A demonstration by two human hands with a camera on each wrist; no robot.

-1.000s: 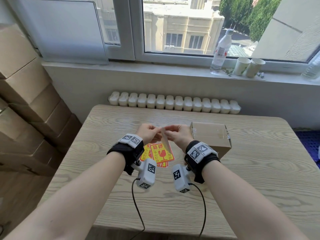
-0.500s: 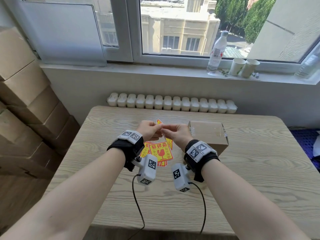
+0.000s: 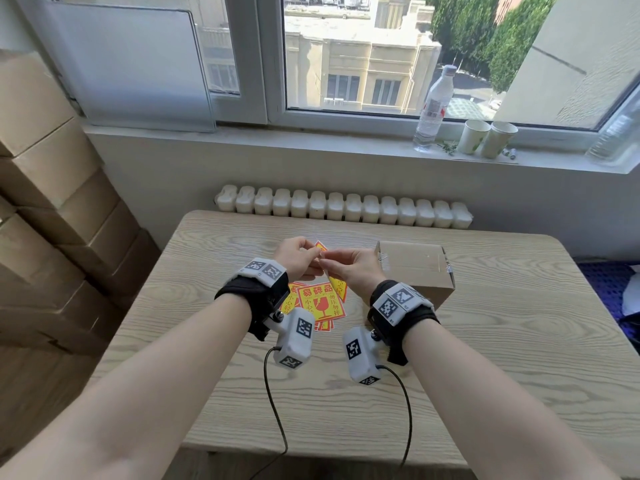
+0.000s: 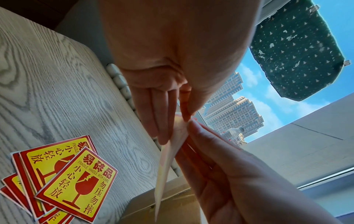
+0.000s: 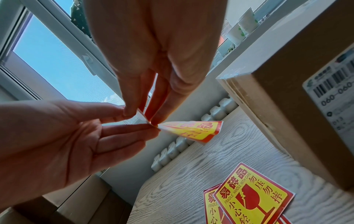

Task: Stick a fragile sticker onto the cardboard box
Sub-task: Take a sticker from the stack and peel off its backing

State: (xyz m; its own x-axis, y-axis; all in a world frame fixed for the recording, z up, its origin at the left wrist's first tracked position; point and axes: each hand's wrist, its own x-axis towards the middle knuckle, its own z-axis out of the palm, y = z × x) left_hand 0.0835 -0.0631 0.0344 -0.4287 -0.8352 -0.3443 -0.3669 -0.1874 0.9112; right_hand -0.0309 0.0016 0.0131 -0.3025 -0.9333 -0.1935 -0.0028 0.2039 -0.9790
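I hold one red and yellow fragile sticker [image 3: 336,288] above the table, and both hands pinch the same top corner. My left hand [image 3: 311,252] grips it from the left, my right hand [image 3: 327,264] from the right. In the right wrist view my right hand [image 5: 142,116] pinches a thin flap, while the printed sticker [image 5: 193,131] fans out from the left hand's fingertips [image 5: 151,127]. In the left wrist view my left hand [image 4: 176,127] holds the sticker's white back [image 4: 168,159], seen edge-on. The closed cardboard box [image 3: 414,268] stands just right of my right hand.
A loose pile of several fragile stickers [image 3: 320,304] lies on the wooden table [image 3: 519,341] below my hands. The box carries a barcode label [image 5: 333,97] on one side. Stacked cartons [image 3: 52,202] stand at the left. A bottle [image 3: 433,109] and two paper cups [image 3: 486,138] are on the windowsill.
The sticker has turned in my fingers: a second ago its white back showed between my hands, now a red and yellow corner pokes up above them. Both hands stayed in place.
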